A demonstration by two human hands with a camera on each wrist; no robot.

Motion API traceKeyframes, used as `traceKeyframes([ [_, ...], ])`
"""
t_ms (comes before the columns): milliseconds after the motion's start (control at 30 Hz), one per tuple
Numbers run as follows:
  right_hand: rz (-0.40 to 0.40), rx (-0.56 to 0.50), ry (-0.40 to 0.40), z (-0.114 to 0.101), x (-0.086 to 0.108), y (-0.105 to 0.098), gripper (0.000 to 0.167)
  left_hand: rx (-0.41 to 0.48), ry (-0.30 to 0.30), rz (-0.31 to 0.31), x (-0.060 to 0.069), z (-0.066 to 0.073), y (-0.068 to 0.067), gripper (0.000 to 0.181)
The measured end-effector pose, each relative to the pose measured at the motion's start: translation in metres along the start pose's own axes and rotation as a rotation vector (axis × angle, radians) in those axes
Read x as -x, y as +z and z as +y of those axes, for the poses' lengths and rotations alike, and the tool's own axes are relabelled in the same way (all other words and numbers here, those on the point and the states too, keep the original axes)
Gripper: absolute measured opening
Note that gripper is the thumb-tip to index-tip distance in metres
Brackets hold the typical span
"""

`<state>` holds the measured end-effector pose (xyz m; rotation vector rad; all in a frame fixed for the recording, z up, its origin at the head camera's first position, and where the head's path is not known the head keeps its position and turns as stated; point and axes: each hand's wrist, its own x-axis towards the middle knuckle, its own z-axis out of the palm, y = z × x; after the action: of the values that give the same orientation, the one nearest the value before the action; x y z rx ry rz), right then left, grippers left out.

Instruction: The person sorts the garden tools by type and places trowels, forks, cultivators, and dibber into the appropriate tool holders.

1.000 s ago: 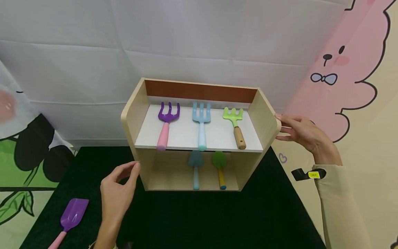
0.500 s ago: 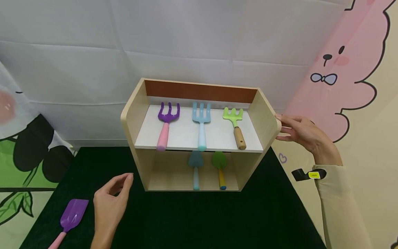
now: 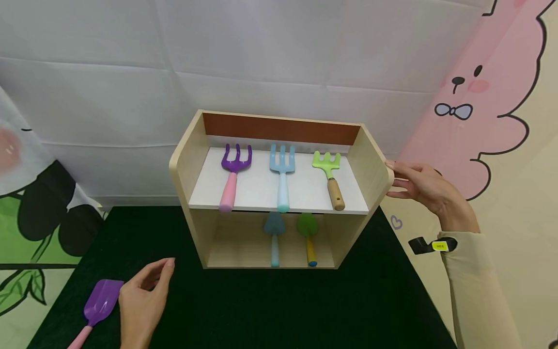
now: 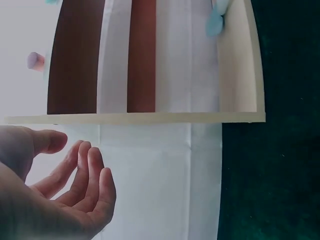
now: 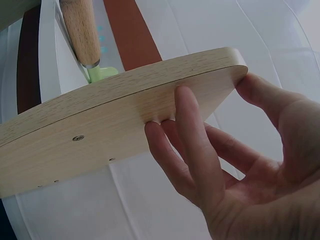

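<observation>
My left hand is above the green cloth, fingers loosely bent and holding nothing. Just left of it lies a purple toy shovel with a pink handle. A small two-tier wooden shelf stands in the middle; my right hand touches its right side panel, fingertips on the outer face and thumb at the rounded corner in the right wrist view. On the upper tier lie a purple-and-pink fork, a light-blue fork and a green rake with a wooden handle.
Down on the lower tier are a blue trowel and a green shovel with a yellow handle. Dark green cloth covers the table. Behind hangs white fabric, with a patterned wall at the right.
From beside the shelf's left side, my left hand has moved down and left, close to the purple toy shovel. My right hand stays on the side panel.
</observation>
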<state>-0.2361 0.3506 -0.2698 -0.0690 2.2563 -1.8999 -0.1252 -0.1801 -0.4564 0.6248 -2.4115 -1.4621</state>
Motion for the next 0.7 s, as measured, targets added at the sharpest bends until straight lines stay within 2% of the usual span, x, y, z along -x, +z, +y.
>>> traceKeyframes([
  [200, 0.005, -0.001, 0.004, 0.001, -0.001, 0.000, 0.018, -0.022, -0.031, -0.017, -0.002, -0.015, -0.006, 0.052],
  [467, 0.003, -0.012, 0.002, 0.000, -0.001, 0.001, 0.019, -0.088, -0.028, -0.010, -0.005, -0.036, -0.012, 0.047],
  [700, 0.004, -0.014, 0.006, 0.000, 0.000, 0.001, 0.019, -0.122, -0.099, -0.026, -0.009, -0.054, -0.017, 0.050],
])
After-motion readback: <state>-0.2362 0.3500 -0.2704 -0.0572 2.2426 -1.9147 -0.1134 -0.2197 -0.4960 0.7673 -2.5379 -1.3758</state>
